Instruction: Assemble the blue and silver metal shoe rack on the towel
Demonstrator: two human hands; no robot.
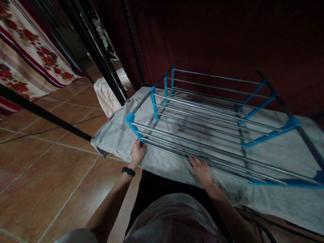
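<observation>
Forearms [110, 199] forward | left hand [138, 151] grasping blue rack corner [134, 128] | right hand [200, 169] palm-down at rod [167, 151], grip unclear

Tubular rack [192, 142]: silver-grey rods [218, 76], bright blue plastic connectors [154, 106]. Cloth [116, 130] under it is light grey, plain. Backing curtain [215, 37] is deep maroon, no pattern seen. Floral curtain [32, 54], left: cream ground, red and purple blooms, dark red stripes. Floor tiles [37, 189] are orange-brown with paler grout lines. Striped cloth [107, 96] shows pale pink and white. Posts [93, 50], wristband [128, 171] and trousers [149, 185] all read black; shirt [174, 209] looks greyish.
</observation>
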